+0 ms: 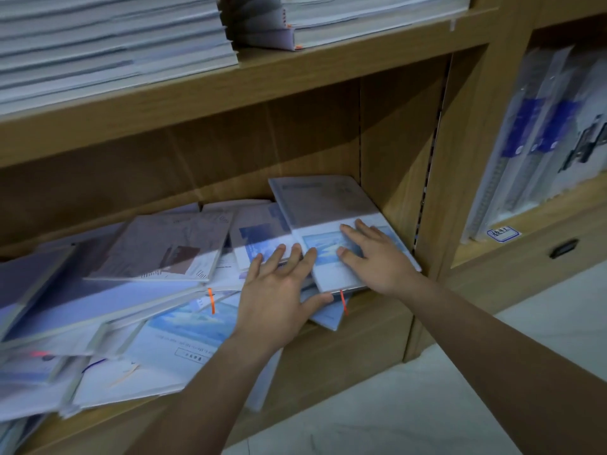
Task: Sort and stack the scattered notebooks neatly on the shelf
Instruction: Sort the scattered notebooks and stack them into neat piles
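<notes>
Several pale blue and grey notebooks point(157, 251) lie scattered and overlapping across the lower shelf point(361, 326) of a wooden bookcase. At the shelf's right end one notebook point(325, 208) with a blue picture on its cover lies on top of others, next to the side panel. My right hand point(374, 257) rests flat on this notebook's near half, fingers straight. My left hand point(279, 290) lies beside it with spread fingers on the notebook's left edge and the pile, its thumb at the near edge. An orange ribbon point(343, 302) hangs from the notebook's front.
The shelf above point(230, 90) carries neat stacks of white-edged books point(115, 44). A wooden upright point(460, 175) separates this bay from the right bay, where plastic-wrapped folders point(542, 133) stand. Some notebooks overhang the lower shelf's front edge. Pale tiled floor point(427, 405) lies below.
</notes>
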`<state>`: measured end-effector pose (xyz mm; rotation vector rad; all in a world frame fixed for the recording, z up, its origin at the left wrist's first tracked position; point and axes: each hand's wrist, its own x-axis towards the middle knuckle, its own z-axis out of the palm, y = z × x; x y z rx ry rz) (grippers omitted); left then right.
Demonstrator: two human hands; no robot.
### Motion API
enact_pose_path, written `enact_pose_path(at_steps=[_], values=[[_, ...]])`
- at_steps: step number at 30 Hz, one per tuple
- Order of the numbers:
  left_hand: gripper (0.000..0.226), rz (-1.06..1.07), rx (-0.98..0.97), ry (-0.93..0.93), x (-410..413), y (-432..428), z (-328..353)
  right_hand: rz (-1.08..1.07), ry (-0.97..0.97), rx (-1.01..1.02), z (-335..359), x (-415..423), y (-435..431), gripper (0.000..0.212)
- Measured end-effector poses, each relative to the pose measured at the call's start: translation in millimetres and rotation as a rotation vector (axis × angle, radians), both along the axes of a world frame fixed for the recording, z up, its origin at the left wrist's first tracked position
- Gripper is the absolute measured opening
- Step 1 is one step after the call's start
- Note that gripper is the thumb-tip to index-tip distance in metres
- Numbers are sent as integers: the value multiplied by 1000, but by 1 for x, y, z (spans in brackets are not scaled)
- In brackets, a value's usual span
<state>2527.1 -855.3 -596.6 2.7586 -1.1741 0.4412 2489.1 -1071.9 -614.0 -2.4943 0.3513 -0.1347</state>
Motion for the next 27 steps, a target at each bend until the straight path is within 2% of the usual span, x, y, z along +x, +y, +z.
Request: enact_pose_path(at_steps=[4, 7, 11, 19, 22, 27], values=[[90, -47, 65, 113, 2, 0, 4, 19, -73, -8, 4, -8, 10, 58], [77, -82, -55, 211, 2, 21, 17, 11, -41, -1, 6, -14, 12, 58], [49, -11, -214, 142, -12, 67, 39, -4, -82, -25, 24, -16, 31, 52], [55, 221, -264, 110, -33, 191, 59, 183, -151, -204, 66, -34, 152, 54], [42, 309, -328, 107, -51, 237, 65, 255, -162, -187, 76, -44, 198, 56], [41, 413, -418, 42, -77, 303, 80, 377, -197, -101, 86, -49, 272, 55]])
